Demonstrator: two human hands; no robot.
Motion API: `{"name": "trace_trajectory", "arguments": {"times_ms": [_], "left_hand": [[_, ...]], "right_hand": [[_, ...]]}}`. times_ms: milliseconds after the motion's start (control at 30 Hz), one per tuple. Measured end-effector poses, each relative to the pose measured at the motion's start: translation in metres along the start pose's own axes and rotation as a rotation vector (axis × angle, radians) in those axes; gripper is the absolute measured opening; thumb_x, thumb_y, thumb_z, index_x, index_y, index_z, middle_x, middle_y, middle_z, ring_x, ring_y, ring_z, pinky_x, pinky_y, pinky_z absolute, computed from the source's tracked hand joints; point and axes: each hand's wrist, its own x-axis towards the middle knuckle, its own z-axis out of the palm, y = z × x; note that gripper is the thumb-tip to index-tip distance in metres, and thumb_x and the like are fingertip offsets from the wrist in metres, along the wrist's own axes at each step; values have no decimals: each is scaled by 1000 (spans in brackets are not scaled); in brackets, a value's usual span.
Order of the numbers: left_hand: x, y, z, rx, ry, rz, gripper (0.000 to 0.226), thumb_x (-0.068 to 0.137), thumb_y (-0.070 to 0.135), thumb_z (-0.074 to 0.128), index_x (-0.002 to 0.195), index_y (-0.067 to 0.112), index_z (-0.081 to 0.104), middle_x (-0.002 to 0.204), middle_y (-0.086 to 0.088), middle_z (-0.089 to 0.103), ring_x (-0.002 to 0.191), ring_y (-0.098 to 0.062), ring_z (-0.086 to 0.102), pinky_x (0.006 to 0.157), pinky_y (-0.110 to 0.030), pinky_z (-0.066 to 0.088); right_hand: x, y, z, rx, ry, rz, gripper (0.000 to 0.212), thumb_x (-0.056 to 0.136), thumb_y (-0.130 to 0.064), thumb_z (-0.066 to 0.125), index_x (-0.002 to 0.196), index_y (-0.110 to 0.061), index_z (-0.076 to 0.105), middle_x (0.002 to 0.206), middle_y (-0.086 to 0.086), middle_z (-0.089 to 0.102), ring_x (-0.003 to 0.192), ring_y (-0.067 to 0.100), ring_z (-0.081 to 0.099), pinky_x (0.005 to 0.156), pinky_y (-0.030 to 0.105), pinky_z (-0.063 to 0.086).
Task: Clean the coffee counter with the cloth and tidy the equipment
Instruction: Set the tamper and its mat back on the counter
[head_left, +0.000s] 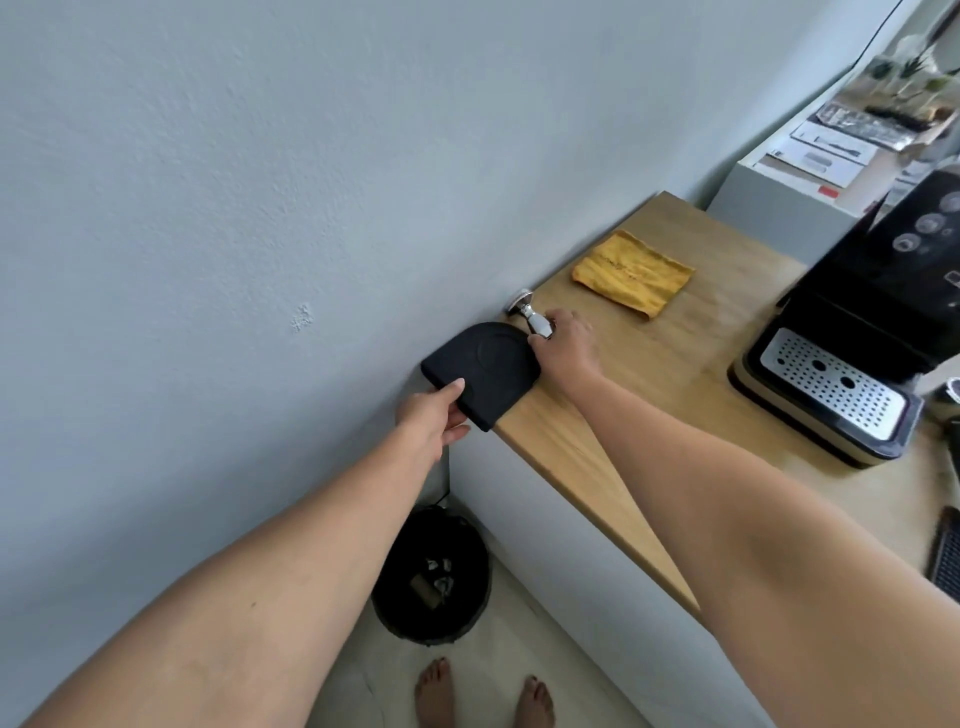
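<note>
Left hand (434, 413): fingers pinch mat (483, 371) overhanging worktop's (597, 452) near-left corner.
Right hand (563, 345): fingers grip tamper (535, 318) beside mat.
Cloth (631, 273): flat, along left edge.

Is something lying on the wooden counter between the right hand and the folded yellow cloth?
Nothing visible does: only bare wooden counter lies between the right hand and the folded yellow cloth. But that hand grips the silver metal tamper, and the left hand holds the black tamping mat.
</note>
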Motion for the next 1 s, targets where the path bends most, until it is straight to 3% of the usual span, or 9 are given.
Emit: {"name": "trace_trajectory", "arguments": {"times_ms": [67, 133, 233, 433, 567, 800, 1000], "left_hand": [[-1, -3, 5, -44, 40, 16, 14, 91, 18, 69, 101, 11, 62, 86, -7, 68, 74, -17, 66, 58, -32, 54], [-2, -4, 6, -63, 63, 31, 14, 92, 16, 68, 102, 9, 62, 87, -8, 69, 74, -18, 67, 57, -32, 54], [-4, -7, 8, -60, 70, 42, 17, 92, 16, 67, 106, 8, 61, 86, -8, 67, 73, -17, 65, 58, -32, 54], [-18, -18, 11, -54, 69, 59, 24, 91, 17, 70, 110, 6, 60, 85, -9, 67, 71, -18, 65, 57, -32, 54], [-34, -36, 18, -55, 48, 65, 26, 88, 15, 73, 108, 4, 61, 89, -12, 68, 75, -20, 65, 59, -32, 56], [-57, -59, 35, -32, 22, 50, 23, 87, 13, 73, 105, 6, 60, 92, -14, 70, 73, -22, 67, 59, -33, 57], [-62, -61, 38, 8, 35, 46, 27, 86, 14, 75, 106, 6, 59, 90, -14, 71, 74, -22, 70, 60, -35, 58]], "right_hand": [[1, 1, -4, 144, -11, 45, 40, 90, -25, 59, 129, -18, 57, 118, 6, 62, 110, 27, 57, 91, 40, 49], [4, -4, -12, 321, -7, 136, 29, 86, -31, 59, 113, -21, 67, 94, 3, 68, 88, 24, 64, 76, 37, 53], [7, -7, -31, 546, -9, 276, 16, 81, -30, 57, 76, -18, 66, 65, 3, 60, 65, 22, 55, 59, 33, 43], [0, 11, -67, 629, 36, 322, 24, 89, -34, 49, 72, -18, 52, 67, 3, 45, 56, 16, 33, 52, 31, 26], [-10, 23, -83, 531, 55, 260, 29, 88, -38, 46, 71, -17, 56, 67, 1, 47, 60, 17, 36, 56, 34, 29], [-34, 31, -77, 300, 19, 96, 35, 83, -42, 50, 58, -19, 44, 58, -1, 42, 59, 19, 36, 59, 38, 29], [-48, 34, -62, 27, -36, -33, 40, 88, -53, 49, 71, -17, 50, 64, -1, 51, 57, 16, 44, 57, 35, 35]]}}
